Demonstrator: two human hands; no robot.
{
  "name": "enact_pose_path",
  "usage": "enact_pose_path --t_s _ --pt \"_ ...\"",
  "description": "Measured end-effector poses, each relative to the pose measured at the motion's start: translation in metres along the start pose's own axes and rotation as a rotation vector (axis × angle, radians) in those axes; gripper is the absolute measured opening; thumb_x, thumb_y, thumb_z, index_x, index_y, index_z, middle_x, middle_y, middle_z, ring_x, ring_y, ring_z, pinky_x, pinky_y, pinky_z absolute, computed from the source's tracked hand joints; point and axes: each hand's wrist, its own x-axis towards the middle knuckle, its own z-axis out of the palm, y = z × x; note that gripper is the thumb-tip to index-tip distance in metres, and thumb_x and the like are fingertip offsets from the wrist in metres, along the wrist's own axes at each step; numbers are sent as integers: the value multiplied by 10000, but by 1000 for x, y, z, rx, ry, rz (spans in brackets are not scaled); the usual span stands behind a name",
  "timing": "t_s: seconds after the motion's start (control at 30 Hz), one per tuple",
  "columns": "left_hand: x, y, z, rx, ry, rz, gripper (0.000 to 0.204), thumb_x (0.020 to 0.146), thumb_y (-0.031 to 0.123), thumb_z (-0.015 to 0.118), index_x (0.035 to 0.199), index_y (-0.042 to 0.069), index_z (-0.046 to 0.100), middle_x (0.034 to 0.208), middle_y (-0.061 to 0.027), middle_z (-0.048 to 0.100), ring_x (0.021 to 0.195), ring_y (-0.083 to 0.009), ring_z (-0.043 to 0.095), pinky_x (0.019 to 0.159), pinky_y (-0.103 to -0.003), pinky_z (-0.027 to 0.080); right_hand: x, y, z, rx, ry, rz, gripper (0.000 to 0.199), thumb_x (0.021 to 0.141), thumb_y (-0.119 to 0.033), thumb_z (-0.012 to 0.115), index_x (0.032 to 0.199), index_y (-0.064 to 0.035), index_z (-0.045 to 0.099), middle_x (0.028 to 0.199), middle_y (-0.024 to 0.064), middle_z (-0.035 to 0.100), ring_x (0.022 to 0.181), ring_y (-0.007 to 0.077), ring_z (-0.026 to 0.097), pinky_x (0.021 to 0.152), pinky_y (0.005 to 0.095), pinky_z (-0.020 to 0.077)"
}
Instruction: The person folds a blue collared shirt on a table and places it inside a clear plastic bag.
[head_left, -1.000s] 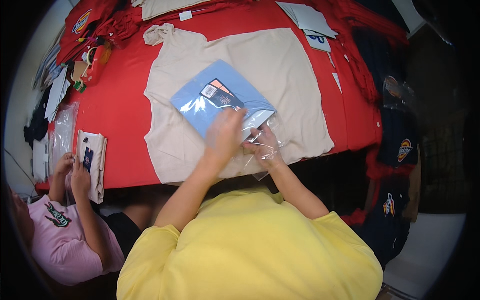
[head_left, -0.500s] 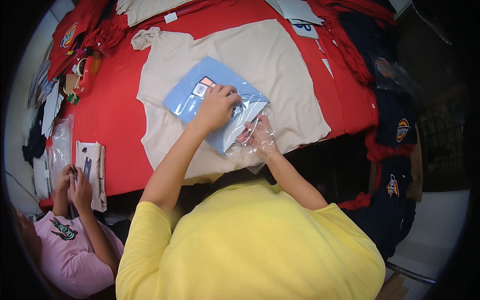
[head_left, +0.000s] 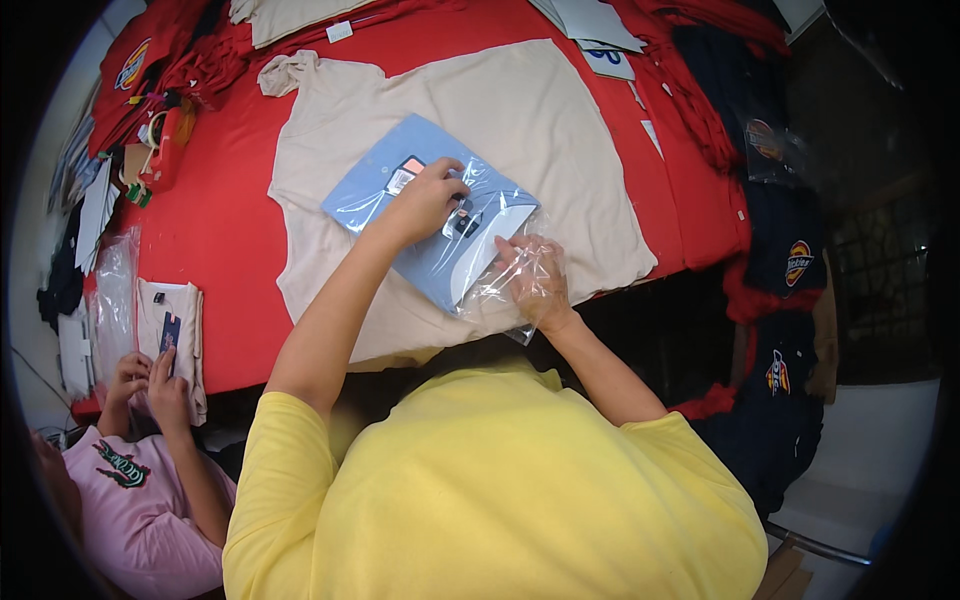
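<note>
A folded light-blue shirt [head_left: 405, 150] lies in a clear plastic bag [head_left: 485, 295], tilted on a spread cream T-shirt [head_left: 540, 120]. My left hand [head_left: 428, 205] rests on top of the bag with bent fingers closed against the film, beside a label with an orange patch [head_left: 407, 173]. A small black tag [head_left: 463, 220] shows just under those fingers. At the bag's loose lower-right end, my right hand [head_left: 538, 280] is closed on the crinkled film, which partly covers the fingers. A white sheet [head_left: 500, 245] shows at that end of the shirt.
A red cloth [head_left: 230, 240] covers the table. At left, a co-worker's hands [head_left: 155, 385] hold a dark tag [head_left: 170, 335] over a folded cream garment [head_left: 185, 300]. A red tape dispenser [head_left: 170, 150] stands far left. Dark garments [head_left: 785, 240] hang over the right edge; white cards [head_left: 595, 25] lie behind.
My left hand has shifted slightly up and left, uncovering the black tag. My right hand has drawn a little away from the shirt. The co-worker's dark tag now shows more.
</note>
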Motion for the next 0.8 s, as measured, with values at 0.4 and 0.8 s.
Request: enact_pose_path --t_s 0.4,0.8 --pt "-18 0 18 325 245 -31 375 805 409 692 1139 240 691 1316 7 558 1268 -262 434 1122 -565 207 18 2 19 -26 -186 -5 648 897 -490 542 1389 -73 473 1391 176 476 1359 364 371 1137 612 155" --pt "-14 -2 4 262 65 -143 380 861 363 642 1224 253 648 1359 13 539 1316 -252 400 1140 -535 175 16 17 16 -12 -244 -62 549 894 -393 584 1381 -155 499 1433 191 419 1404 348 295 1145 568 191"
